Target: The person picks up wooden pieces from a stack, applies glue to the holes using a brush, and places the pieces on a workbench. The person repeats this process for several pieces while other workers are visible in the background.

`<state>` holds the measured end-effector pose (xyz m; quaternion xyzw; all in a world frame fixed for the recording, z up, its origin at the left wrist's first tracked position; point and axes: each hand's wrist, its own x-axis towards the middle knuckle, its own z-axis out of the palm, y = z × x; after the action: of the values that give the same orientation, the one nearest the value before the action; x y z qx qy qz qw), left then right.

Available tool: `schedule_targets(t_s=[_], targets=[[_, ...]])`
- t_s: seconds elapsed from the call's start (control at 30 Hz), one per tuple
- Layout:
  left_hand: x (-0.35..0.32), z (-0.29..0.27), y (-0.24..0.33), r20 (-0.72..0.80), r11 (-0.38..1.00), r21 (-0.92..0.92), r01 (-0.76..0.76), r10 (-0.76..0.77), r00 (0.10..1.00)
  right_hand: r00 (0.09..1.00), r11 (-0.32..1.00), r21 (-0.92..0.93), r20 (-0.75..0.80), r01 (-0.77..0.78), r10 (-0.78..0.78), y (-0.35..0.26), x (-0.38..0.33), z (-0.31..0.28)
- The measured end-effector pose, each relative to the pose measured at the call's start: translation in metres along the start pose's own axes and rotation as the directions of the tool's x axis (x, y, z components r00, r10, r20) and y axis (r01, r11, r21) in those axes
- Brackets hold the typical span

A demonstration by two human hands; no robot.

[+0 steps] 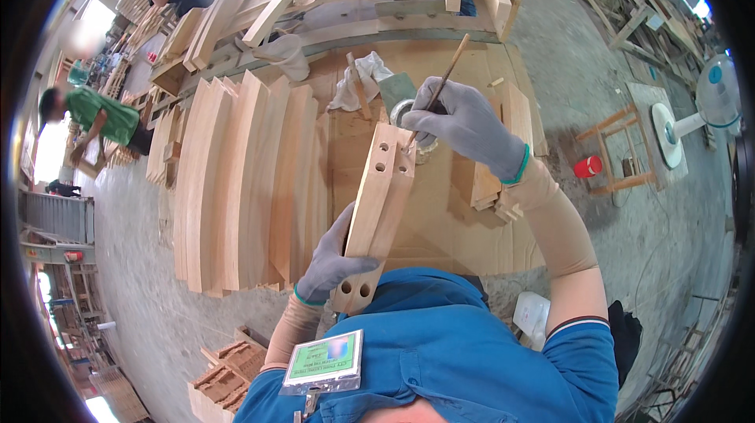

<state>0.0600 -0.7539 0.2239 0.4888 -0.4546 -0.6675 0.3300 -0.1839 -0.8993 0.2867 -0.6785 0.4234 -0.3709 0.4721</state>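
Note:
My left hand [324,264], in a grey glove, is closed around a pair of pale wooden pieces [381,207] laid side by side and tilted up from my lap. Round drilled holes show at their upper ends, and two larger ones near the lower end. In my right hand [465,120], also gloved in grey, a thin wooden stick [449,69] is pinched like a pen. The stick's lower tip meets the upper end of the right-hand piece, by a hole; whether it has bristles I cannot tell. Behind that hand stands a metal can [399,111], partly hidden.
Long curved wooden boards [244,187] stand in a row at left on a cardboard-covered table [440,234]. A white cloth [360,81] and a wooden strip [359,85] lie beyond. More wood [515,120] is at right, with a fan [712,97] farther off. A person in green [102,115] works far left.

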Motion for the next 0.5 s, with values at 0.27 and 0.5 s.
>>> schedule_targets(t_s=[0.27, 0.5], targets=[[-0.004, 0.001, 0.001, 0.011, 0.998, -0.058, 0.025, -0.024, 1.000, 0.993, 0.996, 0.087, 0.119, -0.031, 0.020, -0.020, -0.001, -0.014], [-0.007, 0.002, 0.005, 0.024, 0.997, -0.078, 0.024, -0.022, 0.999, 0.997, 0.997, 0.061, 0.069, 0.040, -0.044, -0.025, -0.007, -0.006]])
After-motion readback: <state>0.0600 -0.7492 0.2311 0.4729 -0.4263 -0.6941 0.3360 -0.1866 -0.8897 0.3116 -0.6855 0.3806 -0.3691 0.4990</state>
